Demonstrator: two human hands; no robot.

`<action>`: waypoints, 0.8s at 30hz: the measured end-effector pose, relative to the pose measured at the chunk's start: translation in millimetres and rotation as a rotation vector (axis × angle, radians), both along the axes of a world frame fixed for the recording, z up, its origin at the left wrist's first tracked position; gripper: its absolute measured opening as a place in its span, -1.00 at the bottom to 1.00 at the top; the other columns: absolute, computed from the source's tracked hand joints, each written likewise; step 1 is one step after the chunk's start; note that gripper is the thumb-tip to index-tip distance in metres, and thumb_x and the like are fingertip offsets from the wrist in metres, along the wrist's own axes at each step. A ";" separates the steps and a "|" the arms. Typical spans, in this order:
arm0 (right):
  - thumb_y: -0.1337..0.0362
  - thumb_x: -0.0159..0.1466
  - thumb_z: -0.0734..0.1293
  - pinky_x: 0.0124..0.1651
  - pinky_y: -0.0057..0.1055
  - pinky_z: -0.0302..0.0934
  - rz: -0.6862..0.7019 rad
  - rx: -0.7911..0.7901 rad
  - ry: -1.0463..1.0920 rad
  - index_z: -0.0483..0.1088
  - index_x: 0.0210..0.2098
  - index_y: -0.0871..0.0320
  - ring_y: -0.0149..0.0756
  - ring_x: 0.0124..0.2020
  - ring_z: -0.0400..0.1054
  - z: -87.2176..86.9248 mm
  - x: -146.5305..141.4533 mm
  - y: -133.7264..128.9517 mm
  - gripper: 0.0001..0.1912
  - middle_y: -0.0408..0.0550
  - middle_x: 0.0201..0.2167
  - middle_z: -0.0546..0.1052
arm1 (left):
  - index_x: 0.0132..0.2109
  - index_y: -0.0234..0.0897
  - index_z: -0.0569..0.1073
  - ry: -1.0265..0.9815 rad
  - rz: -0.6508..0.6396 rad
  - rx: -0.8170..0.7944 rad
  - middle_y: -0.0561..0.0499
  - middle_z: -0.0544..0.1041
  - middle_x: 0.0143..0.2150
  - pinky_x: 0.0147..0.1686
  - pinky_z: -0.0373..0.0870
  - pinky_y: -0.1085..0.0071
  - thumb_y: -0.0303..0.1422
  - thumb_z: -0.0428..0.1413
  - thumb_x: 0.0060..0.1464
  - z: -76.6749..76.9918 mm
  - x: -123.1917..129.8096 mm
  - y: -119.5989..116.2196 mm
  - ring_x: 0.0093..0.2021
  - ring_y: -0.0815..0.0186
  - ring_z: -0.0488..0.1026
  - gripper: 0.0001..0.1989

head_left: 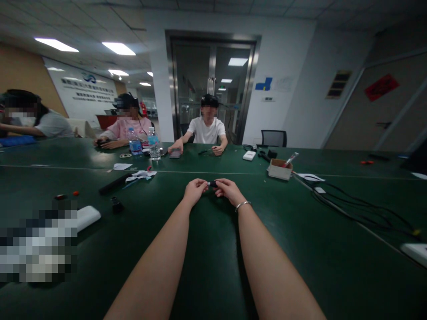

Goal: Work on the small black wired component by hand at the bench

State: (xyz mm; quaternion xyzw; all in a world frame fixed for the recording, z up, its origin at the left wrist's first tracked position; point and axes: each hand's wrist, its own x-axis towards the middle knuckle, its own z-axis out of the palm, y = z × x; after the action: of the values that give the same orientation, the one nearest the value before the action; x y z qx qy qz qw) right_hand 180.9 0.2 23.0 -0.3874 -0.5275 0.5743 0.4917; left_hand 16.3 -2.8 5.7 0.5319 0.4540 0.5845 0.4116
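A small, dark, stick-like object with a silvery end (212, 183) is held level between my two hands, just above the green table (213, 249). My left hand (195, 192) pinches its silvery end between thumb and fingertips. At the dark end, the fingers of my right hand (229, 191) are closed around it, with a bracelet on that wrist. The object is too small in view to tell its exact kind, and my fingers cover part of it.
On the left lie a black rod-like item (115, 183), paper scraps (142, 175) and a small black item (116, 205). Water bottles (154, 144) stand farther back. To the right are a small box (280, 170) and cables (353, 204). A person in white (208, 129) sits opposite.
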 end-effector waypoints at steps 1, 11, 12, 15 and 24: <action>0.39 0.20 0.35 -0.60 -0.61 0.32 0.008 0.009 0.001 0.38 -0.21 0.26 -0.49 -0.65 0.39 -0.1 0.1 -0.2 -0.85 -0.09 -0.55 0.52 | -0.34 -0.36 0.47 0.005 0.009 -0.008 -0.04 0.54 -0.45 -0.36 0.38 0.43 -0.31 0.20 -0.06 -0.2 0.0 0.1 -0.43 0.36 0.47 -0.82; 0.46 0.19 0.32 -0.59 -0.63 0.31 0.019 -0.002 0.041 0.39 -0.21 0.26 -0.51 -0.65 0.39 1.5 0.6 -1.6 -0.84 -0.07 -0.51 0.54 | -0.38 -0.30 0.47 0.338 0.080 -0.009 0.00 0.51 -0.51 -0.48 0.27 0.47 0.00 0.00 0.05 -0.9 -4.6 2.1 -0.51 0.36 0.42 -0.57; 0.46 0.20 0.31 -0.59 -0.63 0.32 0.018 -0.003 0.045 0.39 -0.21 0.26 -0.50 -0.64 0.39 1.6 0.5 -1.5 -0.85 -0.07 -0.51 0.54 | -0.38 -0.30 0.47 0.331 0.076 -0.015 -0.01 0.51 -0.50 -0.49 0.28 0.46 0.01 -0.02 0.07 -1.1 -4.1 2.5 -0.51 0.36 0.42 -0.56; 0.47 0.20 0.30 -0.58 -0.62 0.32 0.005 -0.001 0.050 0.39 -0.22 0.26 -0.50 -0.64 0.39 1.1 0.5 -0.7 -0.86 -0.07 -0.52 0.54 | -0.35 -0.31 0.47 0.243 0.043 -0.041 -0.05 0.52 -0.47 -0.46 0.31 0.45 -0.02 -0.05 0.10 -1.7 -2.1 2.6 -0.47 0.34 0.45 -0.56; 0.45 0.20 0.32 -0.59 -0.62 0.32 -0.002 -0.001 0.056 0.40 -0.23 0.26 -0.49 -0.64 0.39 -1.4 1.1 0.9 -0.87 -0.07 -0.52 0.53 | -0.13 -0.29 0.45 0.088 -0.019 0.066 -0.05 0.51 -0.28 -0.38 0.37 0.46 -0.37 0.16 -0.06 1.8 -2.0 -2.7 -0.32 0.34 0.48 -0.72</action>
State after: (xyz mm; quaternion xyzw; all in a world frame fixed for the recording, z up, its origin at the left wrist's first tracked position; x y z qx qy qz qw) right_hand 182.1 1.2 21.6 -0.3720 -0.5130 0.5848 0.5064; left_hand 14.3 -5.5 7.5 0.5747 0.4470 0.5714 0.3788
